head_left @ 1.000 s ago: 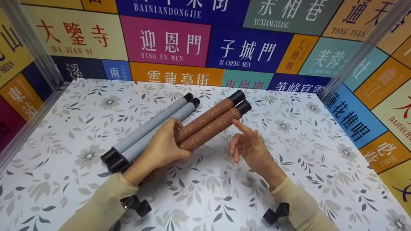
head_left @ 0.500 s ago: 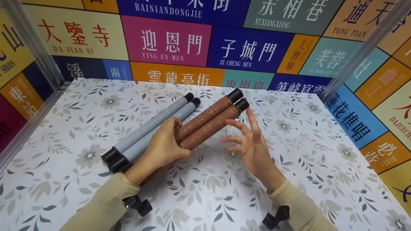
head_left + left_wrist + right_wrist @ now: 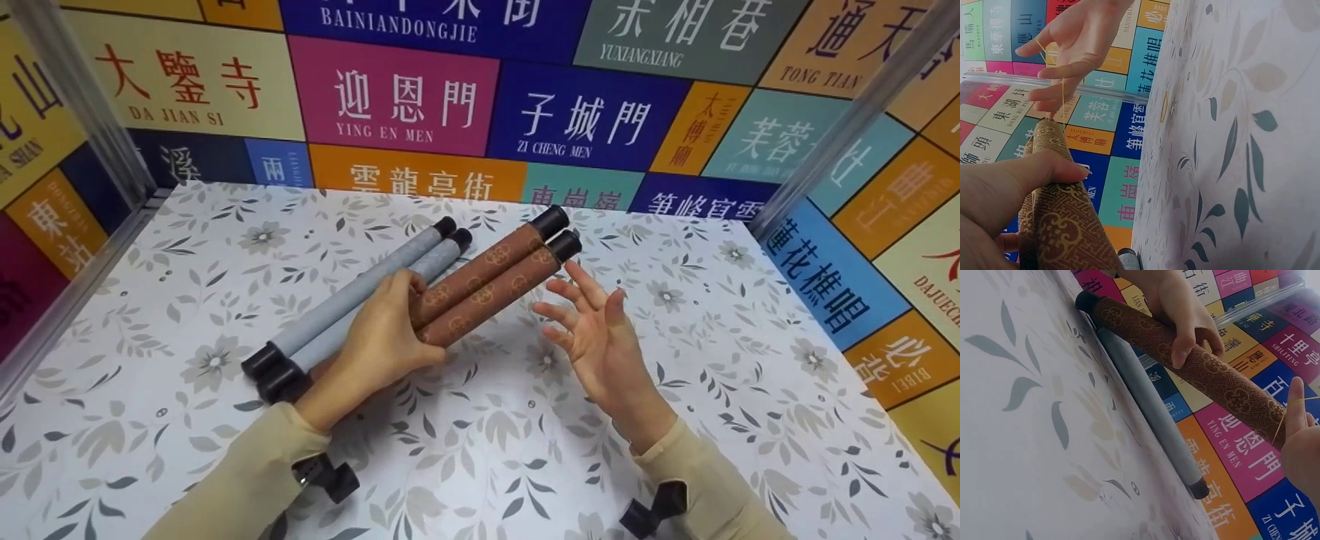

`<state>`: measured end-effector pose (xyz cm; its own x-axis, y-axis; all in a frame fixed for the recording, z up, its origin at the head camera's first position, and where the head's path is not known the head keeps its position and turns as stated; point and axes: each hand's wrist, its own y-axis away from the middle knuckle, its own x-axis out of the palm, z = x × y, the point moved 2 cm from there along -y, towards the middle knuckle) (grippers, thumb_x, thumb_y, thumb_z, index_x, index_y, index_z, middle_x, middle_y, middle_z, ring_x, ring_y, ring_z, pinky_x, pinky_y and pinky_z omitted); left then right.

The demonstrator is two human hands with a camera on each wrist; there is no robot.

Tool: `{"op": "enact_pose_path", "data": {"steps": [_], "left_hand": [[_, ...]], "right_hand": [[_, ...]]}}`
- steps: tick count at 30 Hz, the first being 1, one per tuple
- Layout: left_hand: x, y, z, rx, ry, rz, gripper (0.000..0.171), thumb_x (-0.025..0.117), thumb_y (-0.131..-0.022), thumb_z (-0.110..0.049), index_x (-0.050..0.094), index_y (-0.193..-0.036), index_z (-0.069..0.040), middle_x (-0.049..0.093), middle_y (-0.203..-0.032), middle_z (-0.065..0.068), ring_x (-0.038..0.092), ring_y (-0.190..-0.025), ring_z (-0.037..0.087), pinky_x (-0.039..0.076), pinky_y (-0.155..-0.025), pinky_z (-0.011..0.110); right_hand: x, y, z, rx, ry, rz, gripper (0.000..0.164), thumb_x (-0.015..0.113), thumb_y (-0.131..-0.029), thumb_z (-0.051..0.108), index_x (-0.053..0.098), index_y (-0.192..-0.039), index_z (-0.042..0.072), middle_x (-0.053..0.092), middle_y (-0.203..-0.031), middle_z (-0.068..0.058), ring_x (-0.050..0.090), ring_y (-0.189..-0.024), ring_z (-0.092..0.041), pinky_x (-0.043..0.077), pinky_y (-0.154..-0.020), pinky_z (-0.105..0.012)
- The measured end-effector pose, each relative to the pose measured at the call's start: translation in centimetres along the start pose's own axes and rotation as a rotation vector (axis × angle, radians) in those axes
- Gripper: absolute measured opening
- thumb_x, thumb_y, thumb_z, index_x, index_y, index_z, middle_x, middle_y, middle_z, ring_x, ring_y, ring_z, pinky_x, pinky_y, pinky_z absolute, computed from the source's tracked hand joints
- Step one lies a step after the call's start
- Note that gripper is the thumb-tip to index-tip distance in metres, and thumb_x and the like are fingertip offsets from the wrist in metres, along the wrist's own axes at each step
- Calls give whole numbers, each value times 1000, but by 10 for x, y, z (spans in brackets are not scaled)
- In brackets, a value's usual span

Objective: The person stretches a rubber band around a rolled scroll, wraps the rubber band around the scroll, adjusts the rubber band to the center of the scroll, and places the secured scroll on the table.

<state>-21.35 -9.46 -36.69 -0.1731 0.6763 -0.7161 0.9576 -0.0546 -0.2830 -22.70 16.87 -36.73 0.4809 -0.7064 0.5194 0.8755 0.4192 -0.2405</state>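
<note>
Two brown patterned scrolls (image 3: 487, 289) with black end knobs lie side by side in my left hand (image 3: 382, 330), which grips them around their nearer half, thumb on the near side. My right hand (image 3: 604, 352) is beside their far ends, palm up and fingers spread. A thin yellow rubber band (image 3: 1063, 98) stretches across its fingers in the left wrist view. In the right wrist view, the band (image 3: 1303, 399) runs past a raised finger near the scroll end. Whether it loops round the scrolls, I cannot tell.
Two grey scrolls (image 3: 352, 296) with black knobs lie on the flower-patterned table (image 3: 465, 480), left of the brown ones. A small yellow loop (image 3: 1162, 109) shows against the white surface in the left wrist view. Colourful lettered panels (image 3: 390, 97) stand behind the table.
My right hand's fingers have spread and turned palm up near the scroll ends, then drawn slightly back from the black knob. My left hand keeps its grip on the brown scrolls.
</note>
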Motion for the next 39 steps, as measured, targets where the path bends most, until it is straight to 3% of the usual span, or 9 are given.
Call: {"op": "enact_pose_path", "data": {"steps": [7,12,21,26,32,39], "left_hand": [[1,2,-4,38,-54,-42,77,87,-47,-32,45,-110,-16,50,-97,3,51,-82,20,46,-69,32],[3,3,-4,50,-70,-47,76,87,-48,-32,46,-110,-17,50,-98,2,51,-84,20,48,-70,33],[3,2,-7,50,-54,-46,78,88,-46,-31,46,-110,-17,50,-99,2,53,-87,20,50,-76,34],[4,2,-6,60,-60,-62,78,88,-45,-29,47,-109,-17,50,-99,2,52,-88,20,50,-77,35],[6,4,-9,115,-104,-95,74,83,-44,-24,47,-109,-18,50,-99,1,53,-90,20,50,-76,37],[7,3,-10,213,-154,-83,74,82,-46,-25,47,-111,-19,51,-103,0,53,-91,20,51,-74,38]], "right_hand": [[-3,-2,4,50,95,-183,69,25,-96,56,30,-140,4,53,-115,-5,68,-91,-18,57,-76,-22],[-3,-2,6,57,209,-227,68,24,-95,57,41,-129,0,57,-103,-4,69,-79,-18,58,-73,-25],[-2,-2,2,150,224,-218,74,22,-93,61,54,-122,1,62,-98,-6,70,-81,-20,58,-77,-26],[-9,-3,3,224,157,-184,83,25,-91,66,45,-131,-4,63,-105,-9,71,-89,-24,58,-81,-29],[-21,-5,9,349,96,-100,92,23,-87,72,36,-139,-3,63,-112,-15,70,-96,-29,58,-79,-29],[-44,-6,14,441,-30,-15,90,23,-87,72,52,-128,-3,67,-107,-19,69,-97,-36,59,-78,-33]]}}
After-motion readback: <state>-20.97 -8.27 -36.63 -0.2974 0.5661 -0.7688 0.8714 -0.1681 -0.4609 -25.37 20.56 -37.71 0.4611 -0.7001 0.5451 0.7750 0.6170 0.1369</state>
